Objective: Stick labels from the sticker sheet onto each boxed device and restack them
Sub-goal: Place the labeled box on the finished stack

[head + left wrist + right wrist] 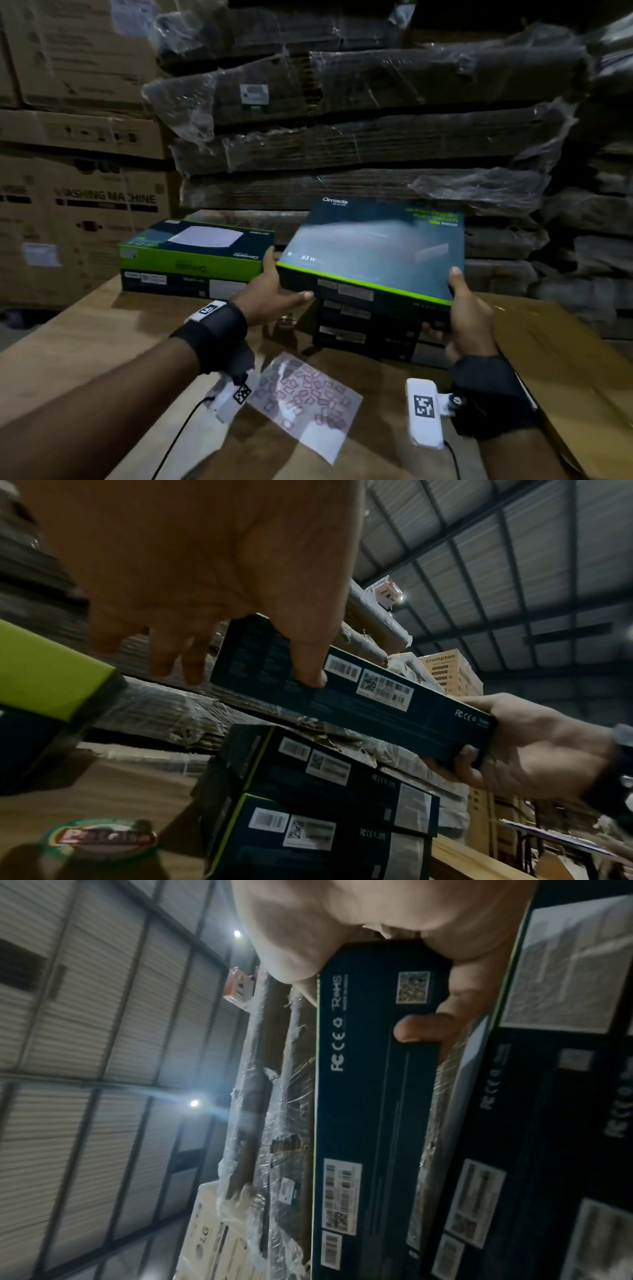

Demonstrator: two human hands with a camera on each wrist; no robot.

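A dark boxed device (pixel 373 246) with a green edge is held in the air, tilted, above a stack of two like boxes (pixel 366 335). My left hand (pixel 274 291) grips its near left corner, thumb on top. My right hand (pixel 469 308) grips its near right corner, thumb on top. In the left wrist view the lifted box (pixel 359 691) shows barcode labels on its side, and the stack (pixel 318 804) stands below it. The right wrist view has the lifted box (pixel 373 1096) on end. The sticker sheet (pixel 305 397) lies flat on the table in front of the stack.
A second pile of two boxes (pixel 195 260), the upper one green-sided, stands at the left. A brown cardboard carton (pixel 561 370) lies at the right. Behind the wooden table (pixel 102 342) rise wrapped cardboard bundles (pixel 359 120) and large cartons (pixel 78 192). A round printed sticker (pixel 99 840) lies on the table.
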